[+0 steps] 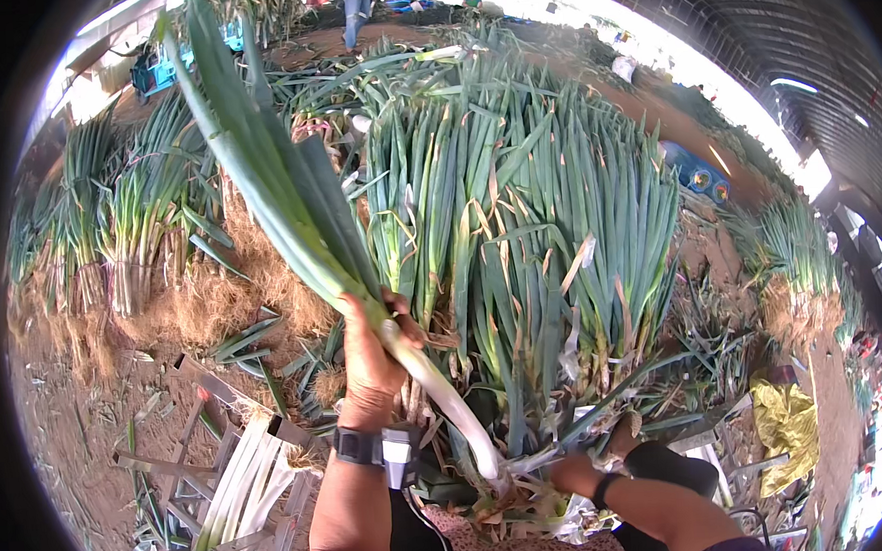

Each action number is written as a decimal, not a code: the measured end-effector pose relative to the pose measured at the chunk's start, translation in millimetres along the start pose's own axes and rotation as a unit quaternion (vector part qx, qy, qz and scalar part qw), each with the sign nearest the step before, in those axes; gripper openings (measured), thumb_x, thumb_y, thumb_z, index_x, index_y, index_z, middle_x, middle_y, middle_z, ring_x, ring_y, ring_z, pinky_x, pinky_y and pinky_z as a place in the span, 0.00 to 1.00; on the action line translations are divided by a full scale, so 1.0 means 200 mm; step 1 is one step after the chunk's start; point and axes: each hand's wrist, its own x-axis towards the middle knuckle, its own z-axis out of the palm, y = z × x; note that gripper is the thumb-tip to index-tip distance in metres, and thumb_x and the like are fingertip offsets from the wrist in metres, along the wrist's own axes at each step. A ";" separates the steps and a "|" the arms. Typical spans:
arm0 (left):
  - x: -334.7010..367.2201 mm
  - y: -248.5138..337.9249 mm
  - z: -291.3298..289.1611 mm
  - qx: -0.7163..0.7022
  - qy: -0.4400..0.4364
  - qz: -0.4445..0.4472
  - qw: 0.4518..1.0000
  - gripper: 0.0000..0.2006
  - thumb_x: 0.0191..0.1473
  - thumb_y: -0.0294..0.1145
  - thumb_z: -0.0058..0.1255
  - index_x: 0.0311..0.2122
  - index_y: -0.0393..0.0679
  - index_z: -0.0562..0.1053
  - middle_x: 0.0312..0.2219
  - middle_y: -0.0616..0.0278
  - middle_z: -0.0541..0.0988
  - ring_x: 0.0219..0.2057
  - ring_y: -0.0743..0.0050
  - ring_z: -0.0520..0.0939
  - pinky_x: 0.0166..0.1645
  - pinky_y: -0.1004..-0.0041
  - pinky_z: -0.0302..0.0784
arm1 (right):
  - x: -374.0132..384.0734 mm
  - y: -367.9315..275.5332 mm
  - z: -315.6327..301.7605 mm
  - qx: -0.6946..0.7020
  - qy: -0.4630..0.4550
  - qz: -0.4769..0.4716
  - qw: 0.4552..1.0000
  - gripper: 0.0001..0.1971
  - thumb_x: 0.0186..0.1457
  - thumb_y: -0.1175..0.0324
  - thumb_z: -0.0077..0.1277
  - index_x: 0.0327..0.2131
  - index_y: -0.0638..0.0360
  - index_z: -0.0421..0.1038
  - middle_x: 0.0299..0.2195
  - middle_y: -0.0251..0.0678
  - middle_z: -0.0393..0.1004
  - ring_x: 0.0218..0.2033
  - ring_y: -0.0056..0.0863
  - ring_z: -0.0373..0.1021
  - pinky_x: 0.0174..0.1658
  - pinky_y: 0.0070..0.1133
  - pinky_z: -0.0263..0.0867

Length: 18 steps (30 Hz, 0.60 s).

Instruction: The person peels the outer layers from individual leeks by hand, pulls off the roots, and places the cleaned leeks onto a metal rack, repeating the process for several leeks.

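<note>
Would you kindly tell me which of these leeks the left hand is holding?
The lone leek slanting from upper left down toward the right hand, gripped around its stalk by the left hand; the upright leeks behind it stand massed together.

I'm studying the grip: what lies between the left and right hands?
In the head view, the leek's white stem slants down from the left hand; a pale strip lies between its lower end and the right hand.

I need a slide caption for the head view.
The left hand grips a long leek-like stalk, the right hand near its lower end, before massed green leaves.
</note>
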 end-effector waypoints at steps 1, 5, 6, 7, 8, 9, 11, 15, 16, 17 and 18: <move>0.00 0.03 -0.02 -0.018 0.037 0.009 0.999 0.30 0.44 0.69 0.41 0.31 0.47 0.63 0.23 0.66 0.67 0.17 0.78 0.64 0.23 0.76 0.65 | -0.11 -0.01 0.05 0.130 0.072 0.068 0.986 0.09 0.44 0.65 0.45 0.24 0.57 0.74 0.25 0.38 0.75 0.30 0.38 0.73 0.31 0.36 0.66; 0.00 0.02 -0.02 -0.068 0.059 0.008 0.996 0.27 0.48 0.65 0.40 0.32 0.47 0.63 0.24 0.65 0.67 0.18 0.77 0.65 0.24 0.76 0.65 | 0.05 0.06 -0.23 0.190 0.064 0.034 0.979 0.12 0.51 0.62 0.43 0.37 0.49 0.73 0.33 0.38 0.74 0.34 0.38 0.71 0.35 0.32 0.66; 0.00 0.00 -0.05 -0.078 0.059 -0.002 0.995 0.26 0.49 0.64 0.41 0.33 0.47 0.63 0.24 0.65 0.67 0.18 0.77 0.65 0.25 0.74 0.65 | 0.12 0.01 -0.40 0.264 0.135 0.009 0.955 0.11 0.51 0.63 0.45 0.37 0.53 0.72 0.33 0.39 0.74 0.33 0.37 0.71 0.35 0.31 0.66; 0.00 -0.02 -0.06 -0.080 0.045 -0.013 0.996 0.25 0.49 0.62 0.42 0.33 0.47 0.63 0.24 0.65 0.67 0.19 0.76 0.66 0.26 0.73 0.66 | 0.18 -0.03 -0.59 0.328 0.205 -0.023 0.922 0.11 0.52 0.64 0.46 0.37 0.56 0.72 0.32 0.40 0.74 0.32 0.37 0.71 0.35 0.29 0.66; -0.01 -0.03 -0.09 -0.080 0.037 -0.024 0.996 0.24 0.49 0.61 0.43 0.33 0.47 0.63 0.25 0.65 0.67 0.20 0.76 0.67 0.28 0.72 0.66 | 0.18 -0.17 -0.93 0.432 0.232 -0.021 0.871 0.11 0.52 0.66 0.49 0.37 0.59 0.71 0.33 0.39 0.74 0.32 0.34 0.71 0.36 0.25 0.67; -0.01 -0.06 -0.06 -0.062 0.039 -0.030 0.997 0.23 0.49 0.59 0.45 0.32 0.47 0.64 0.25 0.65 0.67 0.21 0.75 0.68 0.29 0.71 0.66 | 0.22 -0.21 -1.04 0.507 0.265 -0.062 0.818 0.12 0.51 0.66 0.51 0.37 0.61 0.71 0.34 0.38 0.74 0.34 0.30 0.71 0.39 0.22 0.66; -0.01 -0.12 -0.05 -0.056 0.011 -0.037 0.998 0.20 0.47 0.54 0.51 0.31 0.46 0.65 0.25 0.64 0.70 0.28 0.70 0.72 0.35 0.69 0.69 | 0.24 -0.29 -1.28 0.575 0.273 -0.112 0.763 0.14 0.49 0.67 0.54 0.39 0.63 0.70 0.36 0.36 0.74 0.36 0.24 0.70 0.41 0.18 0.66; -0.02 -0.16 -0.04 -0.053 0.001 -0.043 0.998 0.16 0.49 0.45 0.54 0.32 0.43 0.68 0.32 0.58 0.74 0.35 0.63 0.76 0.45 0.64 0.72 | 0.27 -0.35 -1.53 0.617 0.205 -0.148 0.745 0.15 0.51 0.72 0.52 0.43 0.65 0.67 0.35 0.32 0.71 0.35 0.18 0.68 0.41 0.15 0.64; -0.02 -0.17 -0.05 -0.060 -0.018 -0.055 0.997 0.16 0.49 0.44 0.54 0.34 0.42 0.69 0.33 0.58 0.75 0.36 0.63 0.76 0.46 0.64 0.71 | 0.29 -0.36 -1.53 0.617 0.204 -0.149 0.745 0.15 0.51 0.72 0.52 0.43 0.65 0.67 0.35 0.32 0.71 0.35 0.18 0.68 0.41 0.15 0.64; -0.02 -0.18 -0.05 -0.067 -0.037 -0.066 0.995 0.16 0.49 0.43 0.54 0.35 0.42 0.69 0.35 0.57 0.75 0.37 0.63 0.76 0.47 0.64 0.70 | 0.31 -0.37 -1.53 0.614 0.267 -0.187 0.719 0.15 0.50 0.73 0.53 0.42 0.65 0.68 0.34 0.31 0.71 0.34 0.17 0.68 0.40 0.15 0.65; -0.02 -0.18 -0.05 -0.067 -0.036 -0.066 0.995 0.16 0.49 0.43 0.54 0.35 0.42 0.69 0.35 0.57 0.75 0.37 0.63 0.76 0.47 0.64 0.70 | 0.32 -0.38 -1.53 0.606 0.329 -0.225 0.688 0.15 0.49 0.74 0.54 0.42 0.65 0.69 0.33 0.31 0.71 0.34 0.16 0.68 0.40 0.15 0.65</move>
